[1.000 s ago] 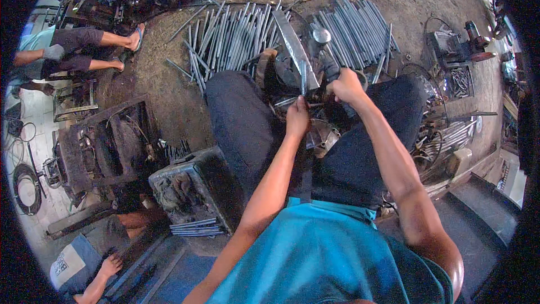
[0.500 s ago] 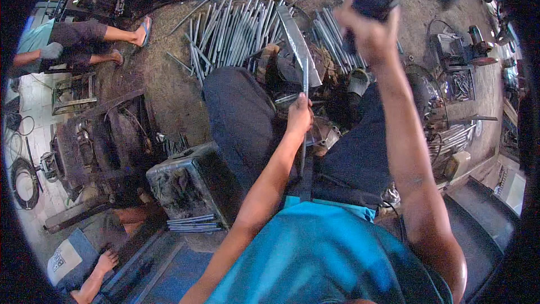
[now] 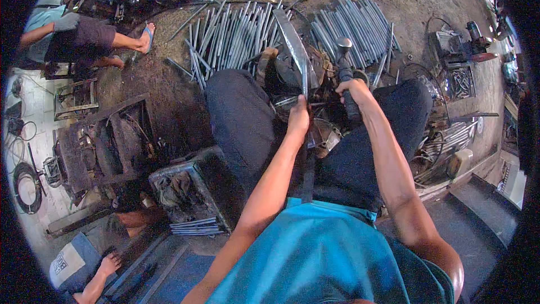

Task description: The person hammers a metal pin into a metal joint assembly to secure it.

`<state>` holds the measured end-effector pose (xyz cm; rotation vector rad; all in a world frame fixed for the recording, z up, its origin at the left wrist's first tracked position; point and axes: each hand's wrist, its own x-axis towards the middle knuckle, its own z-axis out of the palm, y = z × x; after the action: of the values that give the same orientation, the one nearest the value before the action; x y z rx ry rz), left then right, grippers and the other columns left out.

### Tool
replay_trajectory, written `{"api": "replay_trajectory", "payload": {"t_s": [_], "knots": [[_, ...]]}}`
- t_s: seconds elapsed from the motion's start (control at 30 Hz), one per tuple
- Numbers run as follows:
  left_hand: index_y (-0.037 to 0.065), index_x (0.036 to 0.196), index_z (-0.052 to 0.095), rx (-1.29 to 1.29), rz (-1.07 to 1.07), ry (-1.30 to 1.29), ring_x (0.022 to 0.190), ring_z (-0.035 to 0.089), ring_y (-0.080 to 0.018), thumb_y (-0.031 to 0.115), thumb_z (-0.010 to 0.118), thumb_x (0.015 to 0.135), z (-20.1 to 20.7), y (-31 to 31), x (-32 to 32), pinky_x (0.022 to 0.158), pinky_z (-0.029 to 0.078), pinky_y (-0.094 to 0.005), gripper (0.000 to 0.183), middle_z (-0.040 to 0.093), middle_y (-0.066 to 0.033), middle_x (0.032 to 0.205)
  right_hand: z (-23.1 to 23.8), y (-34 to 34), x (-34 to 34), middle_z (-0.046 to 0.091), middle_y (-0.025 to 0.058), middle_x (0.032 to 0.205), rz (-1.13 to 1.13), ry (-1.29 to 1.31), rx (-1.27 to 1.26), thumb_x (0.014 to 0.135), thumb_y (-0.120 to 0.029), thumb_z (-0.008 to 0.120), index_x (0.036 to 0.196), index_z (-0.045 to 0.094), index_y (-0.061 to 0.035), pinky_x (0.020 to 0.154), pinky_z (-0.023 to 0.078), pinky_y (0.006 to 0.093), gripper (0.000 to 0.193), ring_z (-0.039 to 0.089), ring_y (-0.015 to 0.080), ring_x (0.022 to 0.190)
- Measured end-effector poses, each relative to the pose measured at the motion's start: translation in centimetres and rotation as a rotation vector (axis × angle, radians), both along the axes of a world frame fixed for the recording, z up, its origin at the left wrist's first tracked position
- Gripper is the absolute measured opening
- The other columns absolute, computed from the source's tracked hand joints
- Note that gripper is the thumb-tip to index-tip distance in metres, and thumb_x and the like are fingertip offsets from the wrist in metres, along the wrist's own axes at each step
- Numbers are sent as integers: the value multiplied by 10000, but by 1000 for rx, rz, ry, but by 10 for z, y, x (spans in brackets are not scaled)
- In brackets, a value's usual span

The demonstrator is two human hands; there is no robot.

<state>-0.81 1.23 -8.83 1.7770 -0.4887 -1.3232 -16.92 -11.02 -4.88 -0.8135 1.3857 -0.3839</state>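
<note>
My left hand (image 3: 300,119) is closed around the narrow end of a long, flat metal blade (image 3: 292,38). The blade points away from me, between my knees, its broad shiny part over a dark, round work block (image 3: 316,71) that it partly hides. My right hand (image 3: 355,91) grips the dark handle of a hammer (image 3: 344,46). The hammer's rounded metal head is just right of the blade and apart from it. The handle's lower end runs down past my fingers toward my right thigh.
Two piles of metal rods (image 3: 236,31) lie on the dirt floor beyond my knees. Left of me stands a dark box (image 3: 194,183) with several thin rods by it. At right are a grinding machine (image 3: 478,45) and more rods (image 3: 453,135). Two other people (image 3: 84,39) sit at left.
My right hand has swung the hammer down and toward me from its raised, blurred position at the far right. The blade has turned in my left hand, which has barely moved.
</note>
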Motion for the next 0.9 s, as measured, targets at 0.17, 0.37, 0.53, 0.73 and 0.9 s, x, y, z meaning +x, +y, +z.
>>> {"api": "replay_trajectory", "payload": {"t_s": [0.17, 0.37, 0.53, 0.73, 0.9], "knots": [[33, 674, 495, 191, 3, 306, 580, 453, -178, 512, 388, 959, 20, -1, 0, 581, 364, -341, 567, 469, -42, 584, 114, -26, 23, 534, 43, 624, 126, -414, -250, 704, -106, 644, 891, 536, 8, 464, 415, 265, 244, 520, 133, 473], [7, 679, 489, 80, -11, 35, 574, 460, -233, 506, 366, 965, -5, 1, -2, 590, 374, -399, 588, 479, -89, 583, 266, -61, 74, 504, 41, 630, 133, -630, -789, 768, -120, 618, 866, 546, -5, 490, 424, 287, 168, 515, 138, 509], [-34, 666, 463, 85, -78, -27, 580, 450, -325, 508, 314, 974, 2, -2, -1, 623, 379, -444, 641, 476, -168, 585, 206, -70, 75, 513, 47, 646, 359, -603, -920, 683, -161, 661, 903, 523, -13, 542, 423, 284, 300, 532, 138, 570], [-64, 902, 621, 42, -135, -210, 742, 614, -362, 542, 295, 964, 21, -7, 1, 729, 464, -430, 691, 633, -220, 756, 5, 14, 28, 534, 59, 620, 332, -26, -27, 670, -31, 637, 782, 541, -32, 377, 395, 290, 147, 495, 151, 422], [-104, 818, 591, 107, -107, -165, 798, 595, -436, 513, 319, 968, 24, -3, 3, 731, 421, -456, 690, 600, -297, 756, 17, 20, 22, 552, 56, 619, 224, -195, 24, 638, -48, 657, 750, 564, -19, 390, 393, 292, 148, 498, 149, 450]]}}
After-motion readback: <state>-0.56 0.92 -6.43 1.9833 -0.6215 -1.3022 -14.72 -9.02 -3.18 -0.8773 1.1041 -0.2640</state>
